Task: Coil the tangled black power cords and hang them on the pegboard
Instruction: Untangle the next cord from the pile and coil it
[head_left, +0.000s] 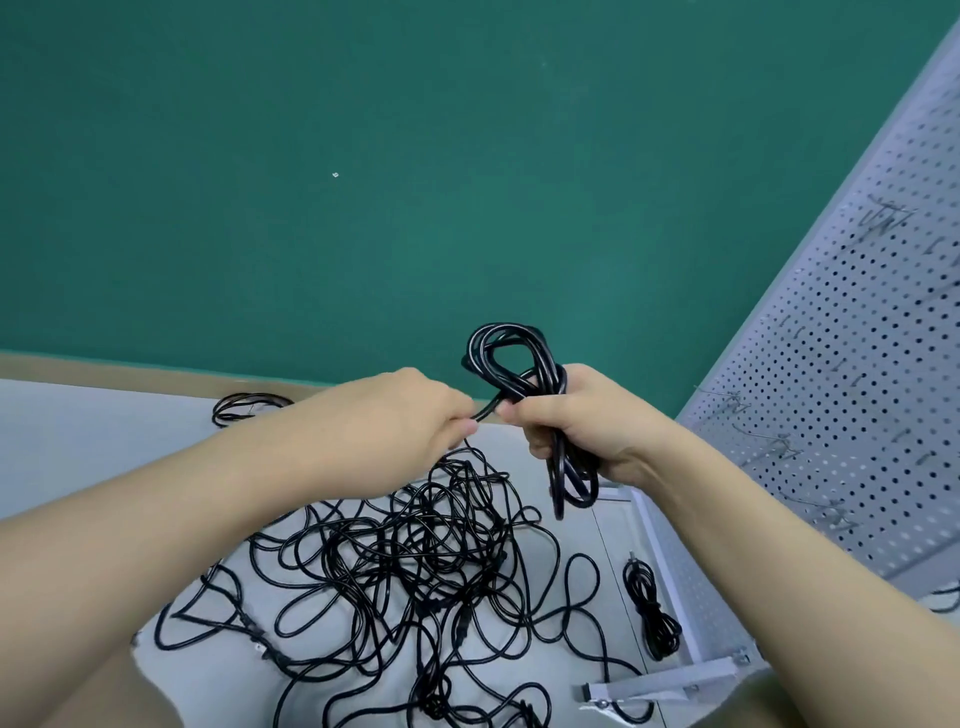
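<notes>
— Tangled cords (415, 561) sprawl to the worktop (104, 447) near edge?
— Yes. Right hand (582, 415) grips the coiled cord (519, 374) beside the pegboard (857, 364); left hand (395, 421) pinches its free end.

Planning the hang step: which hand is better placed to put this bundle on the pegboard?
Right. The right hand already grips the coiled cord and is nearer the pegboard. The left hand only pinches the cord's loose end.
</notes>
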